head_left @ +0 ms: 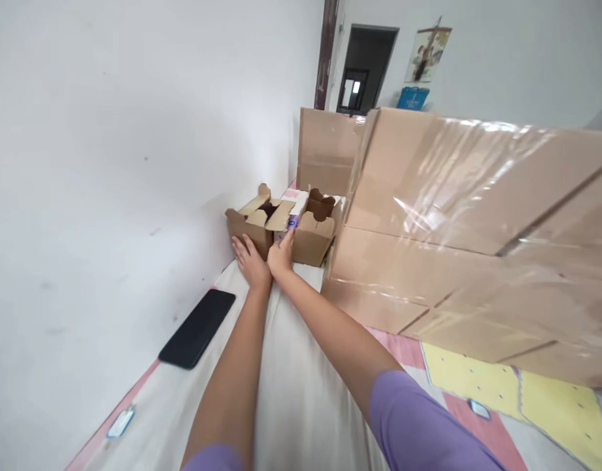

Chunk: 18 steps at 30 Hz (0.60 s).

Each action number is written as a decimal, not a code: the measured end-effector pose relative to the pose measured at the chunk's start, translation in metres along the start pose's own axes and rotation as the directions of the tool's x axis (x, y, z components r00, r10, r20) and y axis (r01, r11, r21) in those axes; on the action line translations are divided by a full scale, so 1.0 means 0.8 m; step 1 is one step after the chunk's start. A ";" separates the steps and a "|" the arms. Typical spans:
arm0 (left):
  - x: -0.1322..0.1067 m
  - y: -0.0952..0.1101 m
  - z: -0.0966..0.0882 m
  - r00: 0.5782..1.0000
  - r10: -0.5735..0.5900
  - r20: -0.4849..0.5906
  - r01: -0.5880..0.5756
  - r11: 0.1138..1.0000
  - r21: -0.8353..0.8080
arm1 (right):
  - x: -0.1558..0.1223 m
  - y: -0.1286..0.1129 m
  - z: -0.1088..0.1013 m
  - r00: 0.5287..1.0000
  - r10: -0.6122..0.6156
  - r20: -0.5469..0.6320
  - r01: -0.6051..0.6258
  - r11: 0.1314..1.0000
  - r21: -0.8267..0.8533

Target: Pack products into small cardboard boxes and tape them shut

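The right sleeve (423,422) is plain, soft purple, short and fairly loose, ending around the elbow in a smooth, curved hem. The left sleeve (215,459) shows only a rounded edge, near, in matching purple. Left grip (253,265) and right grip (281,257) are bare, with bare wrists.

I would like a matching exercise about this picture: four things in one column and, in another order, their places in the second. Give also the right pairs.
Things
1. phone
2. left hand
3. yellow cloth
4. blue bin

Places
A. below the wall picture
B. lying flat beside the white wall
C. at the foot of the big boxes
D. against an open carton

Pairs: 1-B; 2-D; 3-C; 4-A
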<state>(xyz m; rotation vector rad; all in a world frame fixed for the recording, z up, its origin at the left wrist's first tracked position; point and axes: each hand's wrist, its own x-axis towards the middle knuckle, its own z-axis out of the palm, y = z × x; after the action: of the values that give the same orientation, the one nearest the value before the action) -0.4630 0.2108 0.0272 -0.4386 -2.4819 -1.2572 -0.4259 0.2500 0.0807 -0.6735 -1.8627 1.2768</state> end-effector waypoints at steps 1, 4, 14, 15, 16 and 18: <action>0.003 -0.005 0.003 1.000 0.007 -0.003 -0.007 1.000 0.004 | 0.009 0.004 0.003 0.998 0.040 -0.055 -0.041 0.999 -0.009; 0.005 -0.013 0.007 1.000 -0.008 0.001 0.008 1.000 0.028 | 0.032 0.010 0.013 0.974 0.127 -0.188 -0.139 0.989 -0.052; 0.001 -0.002 -0.006 0.998 -0.035 0.059 0.034 0.999 0.025 | 0.066 0.018 0.000 0.948 0.240 -0.211 -0.269 0.955 -0.124; 0.003 -0.004 -0.005 0.996 -0.053 0.069 0.054 0.999 -0.009 | 0.064 0.019 0.001 0.947 0.242 -0.213 -0.271 0.955 -0.119; 0.005 -0.007 -0.004 0.994 -0.066 0.092 0.070 0.997 -0.043 | 0.061 0.020 0.002 0.946 0.243 -0.214 -0.271 0.956 -0.111; 0.012 -0.014 0.000 0.988 -0.059 0.143 0.074 0.992 -0.105 | 0.052 0.028 0.003 0.951 0.214 -0.221 -0.240 0.966 -0.099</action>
<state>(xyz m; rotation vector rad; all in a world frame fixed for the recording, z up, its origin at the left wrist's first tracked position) -0.4760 0.2058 0.0230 -0.4908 -2.5703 -1.4412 -0.4517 0.2885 0.0714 -1.0749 -1.7385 1.1861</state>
